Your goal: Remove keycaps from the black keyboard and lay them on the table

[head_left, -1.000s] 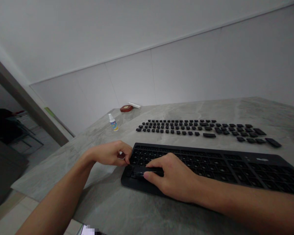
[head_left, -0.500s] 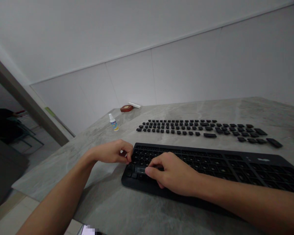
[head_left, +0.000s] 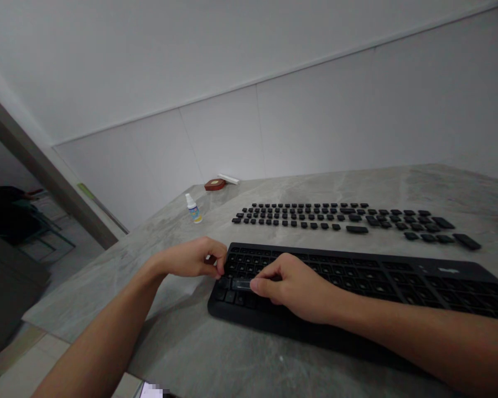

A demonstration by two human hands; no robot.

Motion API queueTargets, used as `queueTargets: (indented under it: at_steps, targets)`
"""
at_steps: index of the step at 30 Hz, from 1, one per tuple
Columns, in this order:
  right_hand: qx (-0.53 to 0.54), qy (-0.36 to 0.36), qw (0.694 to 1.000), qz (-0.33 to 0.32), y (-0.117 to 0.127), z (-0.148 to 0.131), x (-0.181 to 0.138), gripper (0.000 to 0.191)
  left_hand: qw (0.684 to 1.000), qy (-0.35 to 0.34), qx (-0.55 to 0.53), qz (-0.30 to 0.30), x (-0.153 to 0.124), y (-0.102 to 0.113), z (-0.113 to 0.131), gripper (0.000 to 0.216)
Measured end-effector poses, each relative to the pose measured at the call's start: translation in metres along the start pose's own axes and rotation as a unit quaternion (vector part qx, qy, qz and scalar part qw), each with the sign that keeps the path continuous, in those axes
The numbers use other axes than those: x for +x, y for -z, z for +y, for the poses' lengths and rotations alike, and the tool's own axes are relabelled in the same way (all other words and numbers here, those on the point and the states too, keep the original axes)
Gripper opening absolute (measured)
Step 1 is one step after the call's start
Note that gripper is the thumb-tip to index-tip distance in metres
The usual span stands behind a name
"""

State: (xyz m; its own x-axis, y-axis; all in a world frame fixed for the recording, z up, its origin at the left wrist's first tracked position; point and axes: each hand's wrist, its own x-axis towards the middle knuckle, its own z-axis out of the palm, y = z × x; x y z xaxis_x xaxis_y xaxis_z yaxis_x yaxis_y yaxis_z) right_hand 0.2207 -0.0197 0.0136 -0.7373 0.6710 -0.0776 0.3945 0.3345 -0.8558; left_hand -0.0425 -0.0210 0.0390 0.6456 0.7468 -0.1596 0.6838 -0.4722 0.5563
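A black keyboard (head_left: 274, 320) lies on the grey marbled table, most of its key sockets bare, with a few keycaps seated at its lower left corner. Between the thumb and fingers of my right hand (head_left: 292, 287) is a thin see-through strip (head_left: 241, 284), its free end low over the keyboard's left part. My left hand (head_left: 199, 257) is closed in a pinch at the keyboard's left edge; whatever sits between its fingertips is hidden. Behind the keyboard, loose black keycaps (head_left: 357, 229) are laid out in rows.
A small white spray bottle (head_left: 193, 209) stands at the back left. Further back lie a red-brown case (head_left: 214, 184) and a white bar (head_left: 228, 179) near the wall. A lit screen (head_left: 151, 390) shows at the bottom edge. Someone in dark clothing sits far left.
My right hand has shifted slightly up and right, and the strip tip now lies a little higher on the keyboard. My left hand stays at the left edge, almost unmoved.
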Motion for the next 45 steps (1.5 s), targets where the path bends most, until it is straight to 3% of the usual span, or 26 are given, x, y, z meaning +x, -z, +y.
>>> queueTargets:
  at_steps: [9, 15, 30, 45]
  targets:
    - [0.002, -0.017, 1.0, 0.002, 0.002, -0.001, -0.002, 0.032, 1.0, 0.013, 0.009, -0.025, -0.006, 0.001, 0.005, 0.002]
    - [-0.012, -0.011, 1.0, 0.014, 0.001, -0.001, -0.002, 0.028, 0.999, 0.038, -0.025, -0.029, -0.005, 0.0, 0.003, 0.013]
    - [-0.035, 0.061, 0.997, 0.037, -0.002, -0.006, -0.01, 0.023, 0.998, -0.045, -0.017, -0.037, 0.002, 0.002, 0.009, 0.012]
    - [-0.034, 0.048, 0.998, 0.024, -0.004, -0.004, -0.004, 0.027, 0.997, -0.07, -0.026, -0.005, 0.006, -0.002, 0.012, 0.018]
